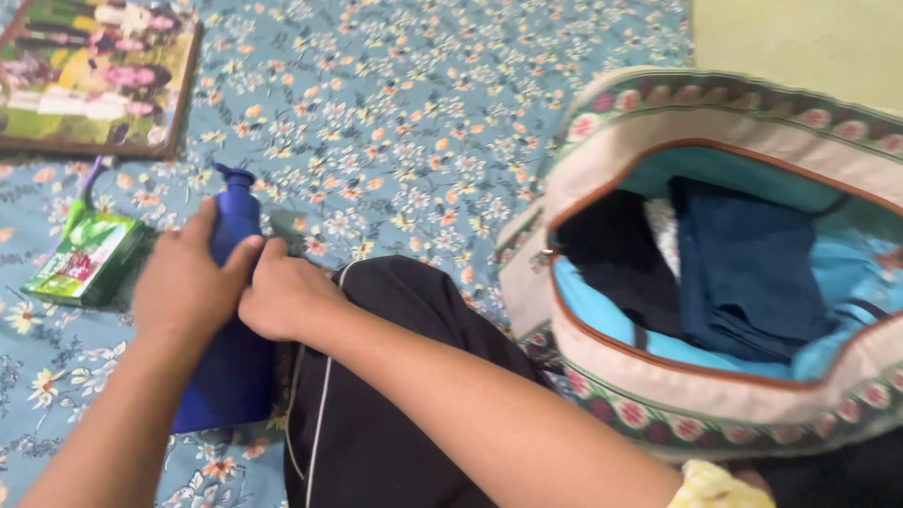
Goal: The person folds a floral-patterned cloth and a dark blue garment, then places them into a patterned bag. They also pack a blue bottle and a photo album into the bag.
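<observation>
**Floral bedsheet, both hands on the blue bottle**

Floral sheet (395, 113) carries the blue bottle (230, 367), lying beside the black garment (376, 414). Left hand (183, 287) wraps its upper body; right hand (282, 296) closes against it, hands touching. Best to grip firmly below the cap, clear of the open bag (602, 169).

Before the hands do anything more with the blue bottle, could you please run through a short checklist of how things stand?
1. Left hand on the blue bottle: ok.
2. Right hand against the bottle: ok, though grip cannot tell.
3. Bottle cap on: ok; tightness cannot tell.
4. Bag unzipped and open: ok.
5. Free room inside among the folded dark clothes: cannot tell.
6. Green packet lies clear of the bottle: ok.
</observation>
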